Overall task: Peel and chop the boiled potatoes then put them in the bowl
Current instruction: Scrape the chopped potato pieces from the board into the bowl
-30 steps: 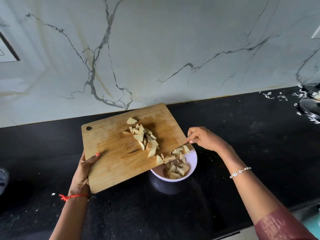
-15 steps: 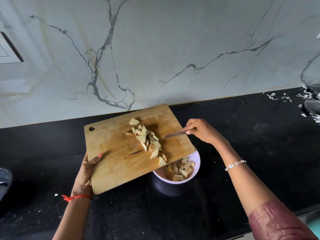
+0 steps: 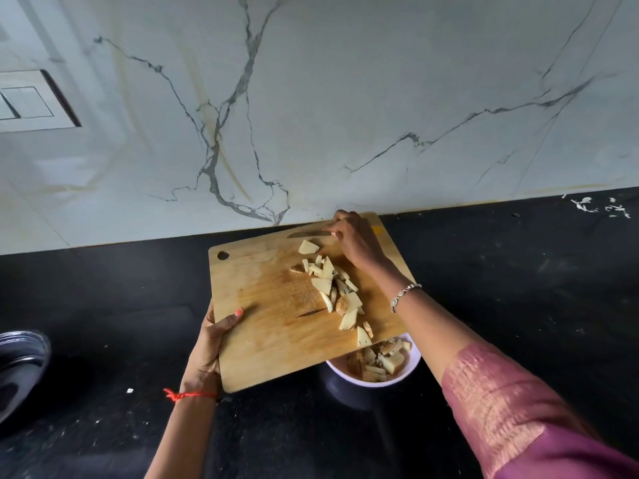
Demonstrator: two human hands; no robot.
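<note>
We see a white marble wall (image 3: 345, 98) at the back and a black counter (image 3: 518, 288) below it. Wooden cutting board (image 3: 269, 323) is lifted off the counter, its near right edge over the bowl (image 3: 409, 369). Left hand (image 3: 211, 344) grips the board's left edge, thumb on top, fingers underneath. Right hand (image 3: 356, 242) is at the board's far edge, fingers curled around the knife (image 3: 307, 234) handle, blade pointing left, just beyond the farthest piece. We can't tell whether the blade touches the board.

White bowl sits on the counter, partly hidden by the board, with cut potato (image 3: 380, 361) inside. Chopped potato pieces (image 3: 332, 288) lie in a line down the board toward the bowl, the lowest at the board's edge. Steel vessel (image 3: 17, 368) at far left, white scraps (image 3: 594, 205) far right on the counter.
</note>
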